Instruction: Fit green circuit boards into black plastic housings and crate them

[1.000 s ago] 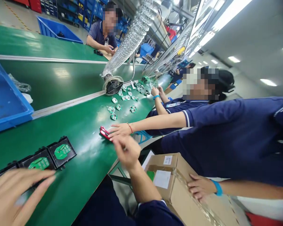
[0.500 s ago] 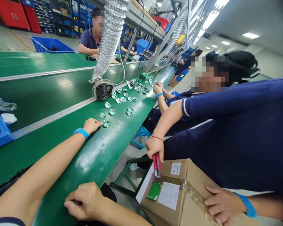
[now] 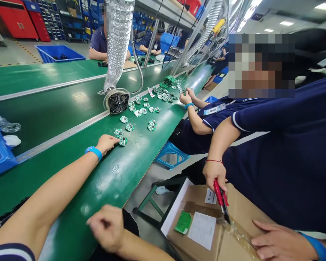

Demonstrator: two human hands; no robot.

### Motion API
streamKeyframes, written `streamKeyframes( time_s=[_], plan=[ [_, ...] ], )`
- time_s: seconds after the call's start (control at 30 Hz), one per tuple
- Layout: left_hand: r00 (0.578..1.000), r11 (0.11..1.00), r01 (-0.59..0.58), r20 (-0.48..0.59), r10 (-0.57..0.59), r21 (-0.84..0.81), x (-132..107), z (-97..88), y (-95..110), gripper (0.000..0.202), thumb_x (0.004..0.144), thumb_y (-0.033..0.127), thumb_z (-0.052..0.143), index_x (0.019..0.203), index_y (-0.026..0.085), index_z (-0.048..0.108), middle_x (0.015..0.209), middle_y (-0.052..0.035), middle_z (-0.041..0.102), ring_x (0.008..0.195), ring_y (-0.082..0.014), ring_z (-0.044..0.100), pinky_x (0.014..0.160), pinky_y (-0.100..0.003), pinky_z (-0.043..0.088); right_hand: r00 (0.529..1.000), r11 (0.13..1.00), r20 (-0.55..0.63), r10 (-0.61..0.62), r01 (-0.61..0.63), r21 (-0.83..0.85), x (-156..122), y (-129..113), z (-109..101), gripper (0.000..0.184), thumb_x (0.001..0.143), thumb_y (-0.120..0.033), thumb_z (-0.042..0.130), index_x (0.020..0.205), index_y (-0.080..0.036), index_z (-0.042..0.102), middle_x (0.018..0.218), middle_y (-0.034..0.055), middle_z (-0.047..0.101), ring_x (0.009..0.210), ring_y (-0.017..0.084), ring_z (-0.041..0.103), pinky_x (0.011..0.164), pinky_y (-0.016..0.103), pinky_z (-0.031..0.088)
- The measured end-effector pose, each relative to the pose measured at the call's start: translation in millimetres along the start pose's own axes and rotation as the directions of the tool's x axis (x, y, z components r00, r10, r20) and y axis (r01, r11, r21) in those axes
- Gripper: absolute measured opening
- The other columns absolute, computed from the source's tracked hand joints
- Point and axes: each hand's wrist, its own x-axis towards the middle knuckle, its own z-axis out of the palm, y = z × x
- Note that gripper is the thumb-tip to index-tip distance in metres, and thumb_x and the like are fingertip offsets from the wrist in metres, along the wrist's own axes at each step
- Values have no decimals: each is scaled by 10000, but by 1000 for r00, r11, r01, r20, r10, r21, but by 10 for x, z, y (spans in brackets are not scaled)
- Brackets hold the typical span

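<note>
My left hand [image 3: 106, 144], with a blue band at its wrist, reaches over the green worktop. Its fingers are pinched together at the left edge of a small round green-and-white circuit board [image 3: 122, 141]. Another circuit board [image 3: 118, 132] lies just behind that one, almost touching it. My right hand [image 3: 107, 227] is low in the view near the worktop's front edge, fingers curled in and slightly blurred; nothing shows in it. Farther along, several more circuit boards [image 3: 129, 127] lie scattered on the green surface [image 3: 97, 181].
At right, a co-worker's hand holds a red utility knife [image 3: 220, 195] against the tape of a cardboard box [image 3: 203, 214]. A silver duct with a fan [image 3: 118, 103] hangs over the bench. A blue bin [image 3: 0, 148] stands left. Another co-worker's hands [image 3: 187, 96] are beside piled boards.
The co-worker's knife has moved right and down onto the box's tape. My right hand has shifted slightly right; my left hand stays at the same board. The view has turned a little.
</note>
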Motion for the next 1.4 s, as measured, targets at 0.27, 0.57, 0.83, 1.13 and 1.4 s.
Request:
streamKeyframes(
  time_s=[0.27, 0.57, 0.83, 1.13, 1.4],
  plan=[
    [987, 923, -112, 66, 146, -369, -1553, -496, -425, 596, 656, 706, 768, 841, 143, 708, 578, 56, 449, 513, -59, 315, 464, -215, 220, 708, 588, -114, 697, -473, 656, 814, -82, -209, 442, 689, -562, 870, 909, -194, 764, 767, 14, 656, 621, 96, 528, 544, 211, 447],
    [993, 638, -81, -117, -14, -766, -2890, -827, -1337, 467, 683, 571, 859, 781, 140, 709, 514, 61, 434, 464, -30, 270, 433, -191, 170, 681, 425, 499, 536, -728, 538, 371, -650, 679, 265, 696, -410, 905, 714, -197, 749, 616, -39, 521, 530, 64, 417, 485, 187, 336],
    [961, 475, -200, -265, -74, -857, -3516, -1210, -1905, 460, 644, 538, 896, 712, 131, 694, 559, 48, 495, 437, -10, 309, 415, -183, 194, 509, 377, 745, 431, -852, 364, 78, -912, 1257, 163, 744, -338, 872, 733, -213, 768, 632, -42, 502, 498, 49, 388, 458, 187, 320],
    [910, 601, -208, -378, -171, -771, -3879, -1574, -2520, 542, 753, 690, 734, 883, 173, 637, 581, 36, 519, 458, -72, 390, 414, -205, 274, 380, 462, 817, 433, -872, 161, 129, -1019, 1851, 310, 708, -455, 867, 715, -186, 711, 577, -43, 522, 471, 51, 354, 434, 185, 314],
    [808, 991, -76, -575, 129, 114, -3920, -2233, -3305, 1175, 578, 648, 885, 1528, 274, 305, 1572, -164, 424, 1462, -380, 358, 1163, -559, 318, 535, 963, 828, -171, 269, 26, 490, -741, 2437, 105, 808, -166, 686, 885, -189, 755, 787, 12, 668, 620, 100, 569, 610, 229, 500]
  ],
)
